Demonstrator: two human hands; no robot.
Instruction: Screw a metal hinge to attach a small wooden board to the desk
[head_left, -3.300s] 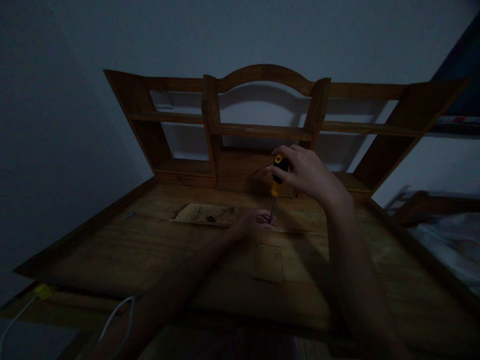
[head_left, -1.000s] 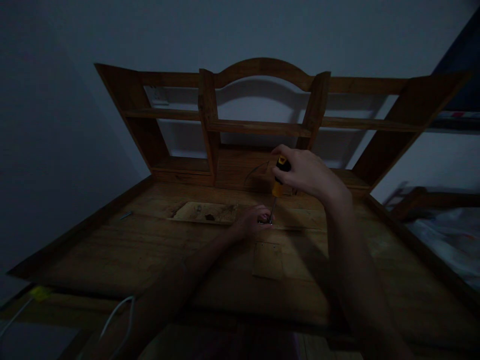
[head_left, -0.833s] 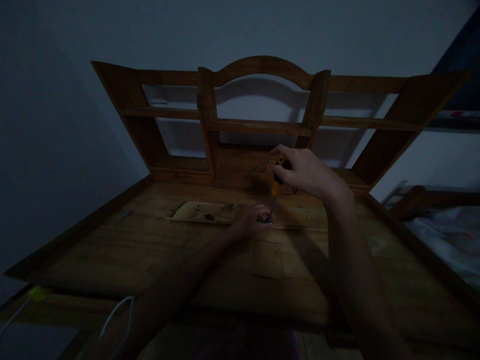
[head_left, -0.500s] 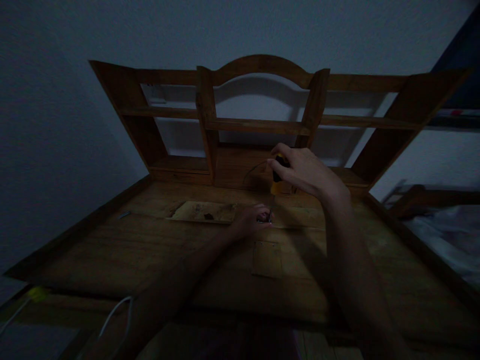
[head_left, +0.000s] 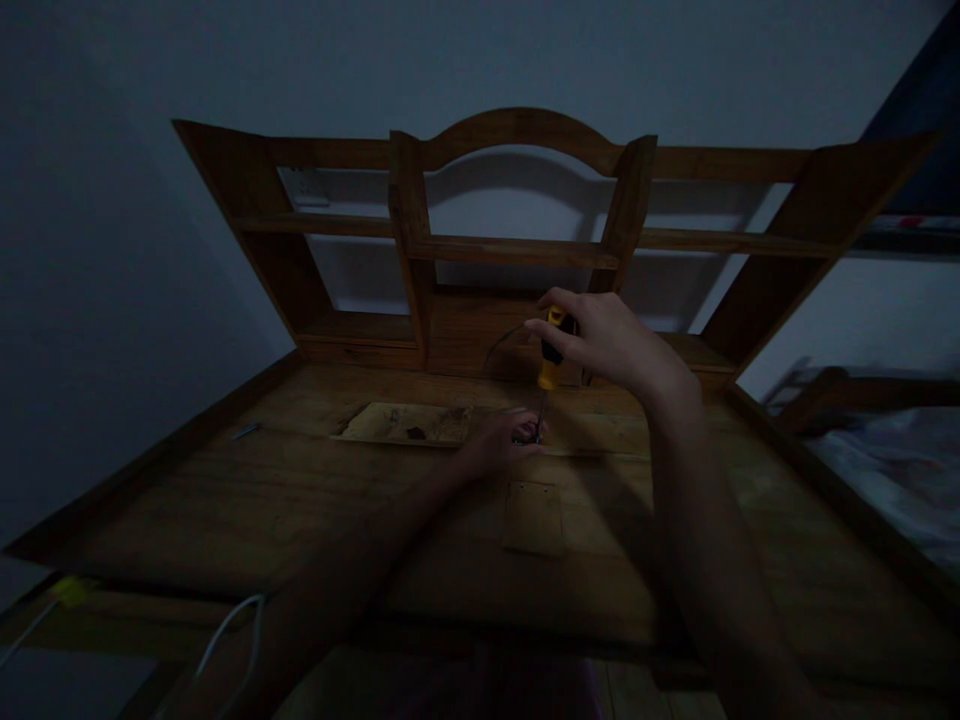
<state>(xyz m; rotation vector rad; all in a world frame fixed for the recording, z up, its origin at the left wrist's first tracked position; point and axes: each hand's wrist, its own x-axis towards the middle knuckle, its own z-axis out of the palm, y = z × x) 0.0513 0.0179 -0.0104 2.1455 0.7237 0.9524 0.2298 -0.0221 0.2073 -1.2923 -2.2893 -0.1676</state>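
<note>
My right hand (head_left: 611, 343) is wrapped round the yellow and black handle of a screwdriver (head_left: 550, 362), which stands nearly upright. Its thin shaft points down to the wooden desk top (head_left: 300, 500). My left hand (head_left: 502, 440) rests on the desk with its fingers pinched at the tip of the shaft; what they hold there is too small and dark to make out. A paler strip of wood (head_left: 409, 423) lies across the desk just left of that hand.
A wooden hutch with shelves (head_left: 517, 245) rises at the back of the desk against a white wall. A small square plate (head_left: 534, 517) sits near the hands. A loose screw (head_left: 246, 431) lies at left. A white cable (head_left: 232, 630) hangs at the front left. Bedding (head_left: 892, 480) is at right.
My right hand has turned slightly on the screwdriver handle, fingers shifting round it. The left hand has stayed at the tip. The view has drifted a little downward.
</note>
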